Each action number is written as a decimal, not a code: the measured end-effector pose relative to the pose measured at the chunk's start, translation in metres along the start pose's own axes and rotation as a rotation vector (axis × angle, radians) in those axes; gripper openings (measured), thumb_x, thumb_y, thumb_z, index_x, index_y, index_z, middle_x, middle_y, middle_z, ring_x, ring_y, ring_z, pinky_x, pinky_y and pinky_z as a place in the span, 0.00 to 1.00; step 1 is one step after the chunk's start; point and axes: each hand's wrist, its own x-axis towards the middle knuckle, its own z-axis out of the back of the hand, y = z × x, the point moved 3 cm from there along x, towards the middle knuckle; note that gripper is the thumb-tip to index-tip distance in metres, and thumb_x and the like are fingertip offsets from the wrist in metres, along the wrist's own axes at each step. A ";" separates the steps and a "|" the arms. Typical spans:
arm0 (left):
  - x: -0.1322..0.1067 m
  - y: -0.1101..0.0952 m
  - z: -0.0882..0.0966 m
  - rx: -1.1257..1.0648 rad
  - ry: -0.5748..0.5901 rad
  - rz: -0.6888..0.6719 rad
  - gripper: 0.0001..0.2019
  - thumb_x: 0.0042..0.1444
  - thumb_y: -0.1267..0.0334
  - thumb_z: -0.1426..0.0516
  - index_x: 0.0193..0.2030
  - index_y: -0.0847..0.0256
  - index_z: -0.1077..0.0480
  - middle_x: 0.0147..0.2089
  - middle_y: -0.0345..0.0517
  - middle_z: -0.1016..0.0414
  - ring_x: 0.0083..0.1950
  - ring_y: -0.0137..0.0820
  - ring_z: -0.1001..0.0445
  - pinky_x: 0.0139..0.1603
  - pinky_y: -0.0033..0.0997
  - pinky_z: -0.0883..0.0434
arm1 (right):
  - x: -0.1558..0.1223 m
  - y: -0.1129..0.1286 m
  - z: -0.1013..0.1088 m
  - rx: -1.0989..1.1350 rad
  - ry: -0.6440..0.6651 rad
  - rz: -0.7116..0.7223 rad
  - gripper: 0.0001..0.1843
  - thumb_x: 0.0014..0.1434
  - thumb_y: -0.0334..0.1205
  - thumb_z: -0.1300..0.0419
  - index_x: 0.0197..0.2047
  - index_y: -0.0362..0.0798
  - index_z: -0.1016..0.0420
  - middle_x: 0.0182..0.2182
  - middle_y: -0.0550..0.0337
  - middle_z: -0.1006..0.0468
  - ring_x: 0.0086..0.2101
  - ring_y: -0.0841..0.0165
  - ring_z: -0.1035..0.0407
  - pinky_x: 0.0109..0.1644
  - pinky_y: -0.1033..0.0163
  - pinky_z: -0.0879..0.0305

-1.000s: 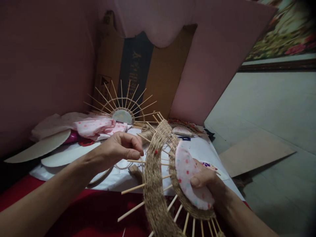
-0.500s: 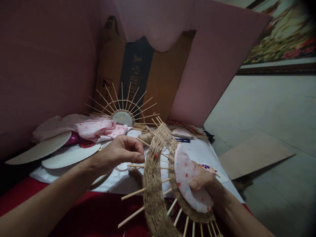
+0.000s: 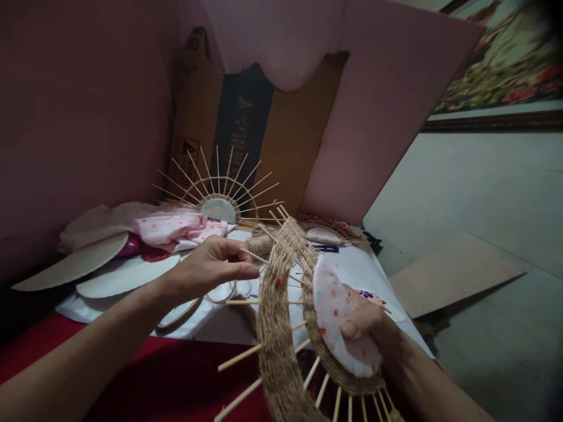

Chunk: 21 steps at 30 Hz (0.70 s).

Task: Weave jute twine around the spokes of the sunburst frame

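The cardboard sheet (image 3: 297,129) and the stick frame (image 3: 219,210) leaning before it sit as they did half a second ago. The woven twine fan (image 3: 275,328), held up over the near edge of the white tabletop (image 3: 352,275), has changed its tilt a little: its lower sticks (image 3: 241,357) now point lower and lie slightly farther right. The left hand (image 3: 211,266) is a touch higher; its thumb and index finger, closed tip to tip before, now stand apart. The red bead (image 3: 278,281) on the outer band has dropped a little with it.

The left forearm (image 3: 101,340) rises diagonally from the lower left, the wrist nearly straight. The left index finger curls beside one stick's end, and the thumb reaches flat toward the band's outer edge; whether a strand of twine lies between them cannot be told. The right forearm (image 3: 431,375) comes in from the lower right. The right hand (image 3: 372,319) grips the fan at its pink spotted half-disc (image 3: 334,310), thumb pressed on the cloth, the other fingers mostly hidden behind.

A column of large characters runs down the cardboard's dark stripe (image 3: 244,105), too dim to read. To its left is a smaller boxed mark (image 3: 187,153) with a dark triangle; any lettering there is illegible.
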 end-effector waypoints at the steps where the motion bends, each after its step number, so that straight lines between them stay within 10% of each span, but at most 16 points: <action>1: 0.000 0.001 0.001 -0.011 -0.008 0.025 0.13 0.46 0.59 0.38 0.18 0.61 0.34 0.20 0.35 0.39 0.24 0.24 0.43 0.25 0.26 0.45 | -0.001 0.001 0.000 0.015 0.012 0.000 0.17 0.30 0.37 0.32 0.28 0.42 0.27 0.20 0.58 0.26 0.21 0.69 0.32 0.27 0.66 0.36; 14: -0.004 0.001 0.009 -0.345 0.053 0.141 0.13 0.45 0.58 0.37 0.18 0.61 0.32 0.22 0.40 0.33 0.27 0.28 0.38 0.31 0.30 0.40 | -0.005 0.009 -0.004 -0.020 -0.063 -0.151 0.13 0.30 0.32 0.32 0.22 0.43 0.30 0.17 0.64 0.30 0.17 0.76 0.39 0.21 0.71 0.42; 21: -0.001 0.006 0.013 -0.203 -0.096 0.100 0.10 0.44 0.57 0.36 0.19 0.60 0.26 0.23 0.40 0.27 0.28 0.28 0.33 0.33 0.31 0.39 | -0.003 0.010 -0.004 -0.052 -0.129 -0.166 0.12 0.31 0.33 0.32 0.21 0.43 0.30 0.17 0.65 0.30 0.17 0.77 0.40 0.20 0.71 0.43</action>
